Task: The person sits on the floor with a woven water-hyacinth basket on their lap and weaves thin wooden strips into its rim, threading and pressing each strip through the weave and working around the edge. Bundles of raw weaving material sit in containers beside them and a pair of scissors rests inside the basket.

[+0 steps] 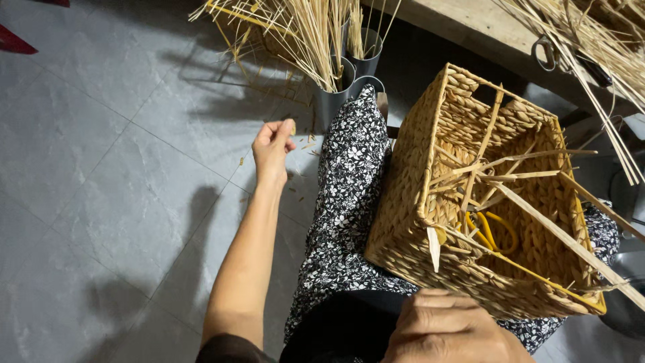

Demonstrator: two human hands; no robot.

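Note:
A rectangular woven straw basket (410,202) rests tilted on my lap, over black-and-white floral trousers (349,181). Loose straw strips and a yellow loop (494,228) lie inside it. My right hand (450,329) is at the basket's near bottom edge, fingers curled against it. My left hand (272,144) is stretched out to the left over the grey tiled floor, fingers pinched together; a tiny straw bit may be between them, too small to tell.
Grey metal cylinders (336,94) holding bundles of straw stalks (302,33) stand ahead of my knee. A wooden bench (470,23) with more straw and scissors (547,54) runs along the top right. Straw scraps litter the floor (101,168).

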